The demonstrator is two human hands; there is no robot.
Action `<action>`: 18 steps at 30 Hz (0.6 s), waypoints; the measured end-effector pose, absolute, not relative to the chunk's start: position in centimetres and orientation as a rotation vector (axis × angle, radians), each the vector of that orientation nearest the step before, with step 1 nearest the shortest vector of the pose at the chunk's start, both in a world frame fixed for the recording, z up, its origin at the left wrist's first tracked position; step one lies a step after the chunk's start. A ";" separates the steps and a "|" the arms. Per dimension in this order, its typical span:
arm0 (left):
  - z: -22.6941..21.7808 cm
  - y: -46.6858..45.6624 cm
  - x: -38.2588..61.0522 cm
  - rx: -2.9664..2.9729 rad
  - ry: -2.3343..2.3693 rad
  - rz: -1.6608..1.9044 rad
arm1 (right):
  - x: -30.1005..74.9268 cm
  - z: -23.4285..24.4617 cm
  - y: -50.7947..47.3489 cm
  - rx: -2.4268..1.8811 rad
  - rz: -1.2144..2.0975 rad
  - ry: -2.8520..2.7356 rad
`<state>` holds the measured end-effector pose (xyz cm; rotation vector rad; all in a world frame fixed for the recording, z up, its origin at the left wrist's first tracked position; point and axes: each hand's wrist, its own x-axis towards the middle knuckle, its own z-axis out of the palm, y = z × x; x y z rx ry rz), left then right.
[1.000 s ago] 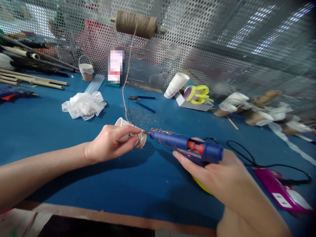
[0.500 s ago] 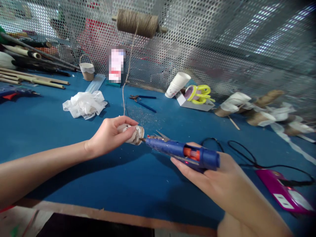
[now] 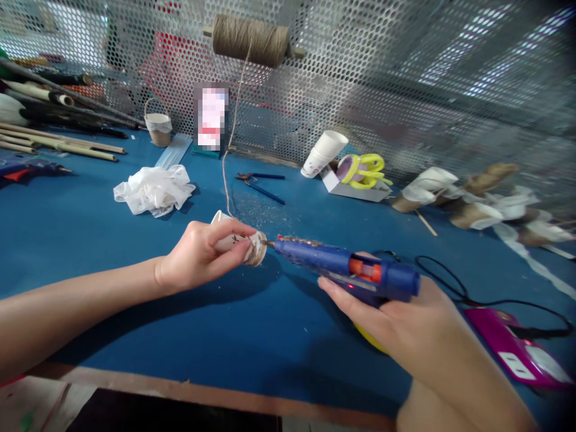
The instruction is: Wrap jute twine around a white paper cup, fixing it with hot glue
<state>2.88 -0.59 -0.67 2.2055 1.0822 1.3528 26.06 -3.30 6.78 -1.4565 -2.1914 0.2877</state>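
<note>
My left hand (image 3: 209, 252) grips a small paper cup (image 3: 257, 252) lying on its side, its base turned to the right. Brown twine (image 3: 225, 174) runs down to this cup from a large spool (image 3: 249, 41) above. In my right hand (image 3: 391, 318) is a blue glue gun (image 3: 324, 261), with a small red light showing. Its nozzle is at the base end of the cup; whether it touches I cannot tell. Fingers of the right hand are partly hidden behind the gun. A yellow curved edge (image 3: 371, 339) peeks out below that hand.
Blue-handled pliers (image 3: 265, 186) lie beyond the cup. Crumpled white fabric (image 3: 155, 191) and a small twine-wrapped bucket (image 3: 159, 129) are at left. Stacked paper cups (image 3: 324, 154) lean by a box (image 3: 357, 189). A magenta power strip (image 3: 508, 348) with a black cable lies right. Perforated metal stands behind.
The glue gun has shifted right and slightly down. My left hand has turned the cup, showing more of its white rim end. A yellow edge now shows under my right hand.
</note>
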 end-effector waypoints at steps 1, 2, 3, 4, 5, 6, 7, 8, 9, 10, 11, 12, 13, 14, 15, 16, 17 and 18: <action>-0.8 -0.6 2.9 2.233 1.043 1.383 | 26.1 6.6 -3.2 -1.452 0.325 -2.178; -0.8 -0.6 2.9 2.259 1.006 1.412 | 26.2 6.5 -3.1 -1.449 0.351 -2.160; -0.8 -0.6 2.9 2.283 0.973 1.441 | 26.2 6.3 -2.9 -1.446 0.364 -2.144; -0.8 -0.6 2.9 2.304 0.942 1.468 | 26.3 6.1 -2.8 -1.446 0.358 -2.131; -0.8 -0.6 2.9 2.322 0.915 1.486 | 26.4 5.9 -2.8 -1.446 0.348 -2.126; -0.7 -0.6 2.9 2.337 0.894 1.495 | 26.4 5.8 -2.7 -1.446 0.337 -2.128; -0.7 -0.6 3.0 2.353 0.878 1.501 | 26.4 5.7 -2.7 -1.442 0.327 -2.135; -0.6 -0.7 3.0 2.370 0.866 1.503 | 26.4 5.7 -2.6 -1.436 0.320 -2.144; -0.5 -0.7 3.0 2.388 0.859 1.501 | 26.4 5.7 -2.6 -1.432 0.320 -2.153; -0.5 -0.7 3.0 2.403 0.863 1.496 | 26.4 5.7 -2.6 -1.436 0.323 -2.154; -0.5 -0.7 2.9 2.413 0.870 1.490 | 26.4 5.7 -2.7 -1.445 0.336 -2.150; -0.6 -0.6 2.9 2.418 0.880 1.484 | 26.4 5.8 -2.7 -1.460 0.357 -2.139; -0.6 -0.6 2.9 2.416 0.889 1.481 | 26.4 5.8 -2.7 -1.476 0.383 -2.126; -0.7 -0.6 2.8 2.407 0.902 1.476 | 26.4 5.9 -2.8 -1.489 0.407 -2.111; -0.8 -0.5 2.8 2.394 0.918 1.468 | 26.4 5.9 -2.8 -1.500 0.427 -2.099; -0.9 -0.5 2.8 2.376 0.935 1.459 | 26.4 6.0 -2.9 -1.505 0.439 -2.089; -0.9 -0.5 2.8 2.352 0.954 1.447 | 26.4 6.0 -2.9 -1.505 0.444 -2.084; -0.9 -0.5 2.8 2.322 0.980 1.431 | 26.3 6.0 -3.0 -1.499 0.439 -2.082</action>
